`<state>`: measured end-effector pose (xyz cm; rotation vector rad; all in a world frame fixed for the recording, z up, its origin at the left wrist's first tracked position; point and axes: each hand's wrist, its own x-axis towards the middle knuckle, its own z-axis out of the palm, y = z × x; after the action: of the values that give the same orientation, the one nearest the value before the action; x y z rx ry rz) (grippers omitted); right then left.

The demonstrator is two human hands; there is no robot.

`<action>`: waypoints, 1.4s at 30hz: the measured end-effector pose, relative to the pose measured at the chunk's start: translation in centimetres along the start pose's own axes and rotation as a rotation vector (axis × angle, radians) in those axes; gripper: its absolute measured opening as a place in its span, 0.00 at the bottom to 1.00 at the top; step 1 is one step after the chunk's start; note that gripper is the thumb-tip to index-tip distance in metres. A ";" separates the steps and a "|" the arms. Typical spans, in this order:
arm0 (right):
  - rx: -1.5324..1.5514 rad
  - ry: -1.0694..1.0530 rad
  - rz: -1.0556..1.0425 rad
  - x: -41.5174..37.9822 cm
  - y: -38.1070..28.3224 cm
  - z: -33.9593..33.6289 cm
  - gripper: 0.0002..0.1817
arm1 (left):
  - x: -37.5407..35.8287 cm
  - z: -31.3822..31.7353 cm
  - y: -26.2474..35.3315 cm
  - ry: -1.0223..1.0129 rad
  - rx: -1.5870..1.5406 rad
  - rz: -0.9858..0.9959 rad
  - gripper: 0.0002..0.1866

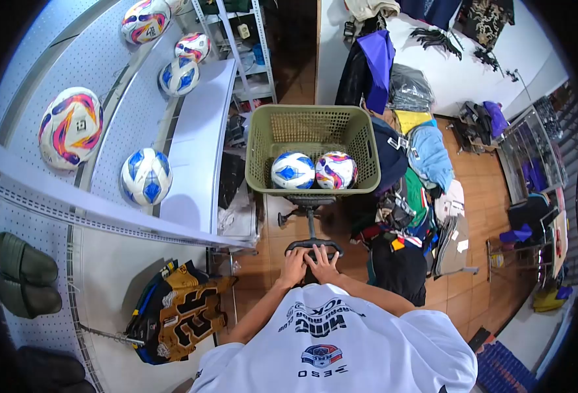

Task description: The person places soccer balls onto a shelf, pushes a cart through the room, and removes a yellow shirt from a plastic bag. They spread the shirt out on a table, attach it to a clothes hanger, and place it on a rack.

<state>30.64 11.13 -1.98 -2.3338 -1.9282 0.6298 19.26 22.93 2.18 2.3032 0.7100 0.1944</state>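
Both hands are on a black looped handle (pixel 314 244) at the top of a short dark post, just in front of my body. My left hand (pixel 293 266) grips its left part, and my right hand (pixel 322 266) lies over its middle and right part with fingers bent onto the bar. Beyond the post stands an olive-green plastic basket (pixel 312 118) with perforated walls. Inside it, side by side at the near wall, are a white-and-blue football (pixel 293 171) and a white, pink and orange football (pixel 336 171).
Shelves at left hold more footballs, including a blue-and-white ball (pixel 146 176) and a pink-and-orange ball (pixel 72 128). Green slides (pixel 26 275) and brown jerseys (pixel 184 314) hang below. Piled clothes (pixel 400 216) line the right side. A glass case (pixel 531 157) stands farther right.
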 end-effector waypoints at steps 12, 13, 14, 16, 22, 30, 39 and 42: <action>-0.075 0.080 0.004 5.8 5.7 -3.8 0.65 | 9.0 0.9 -1.1 -0.009 -0.080 -0.086 0.23; -0.078 0.079 0.005 6.2 5.9 -4.6 0.65 | 9.7 0.9 -1.2 -0.008 -0.084 -0.085 0.23; -0.056 0.015 0.018 6.7 6.1 -5.3 0.66 | 10.3 0.8 -1.5 -0.027 -0.094 -0.094 0.24; -0.016 -0.071 0.030 7.8 6.6 -6.4 0.62 | 11.7 0.4 -2.2 -0.103 -0.090 -0.137 0.25; -0.055 0.050 0.032 12.3 8.6 -6.9 0.47 | 16.3 -1.1 -4.2 -0.138 -0.145 -0.085 0.26; 0.005 -0.005 0.077 20.5 11.1 -10.5 0.38 | 24.3 -5.9 -6.2 -0.315 -0.224 -0.130 0.29; 0.229 -0.397 0.097 27.8 15.0 -18.8 0.38 | 31.6 -9.0 -9.4 -0.371 -0.463 -0.293 0.27; 0.761 -0.112 0.165 31.9 16.7 -22.4 0.28 | 35.0 -11.3 -10.5 -0.168 -0.564 -0.283 0.22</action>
<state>58.26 42.65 4.86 -1.9763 -1.1993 1.2573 40.26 54.88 1.34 1.6443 0.7691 0.0567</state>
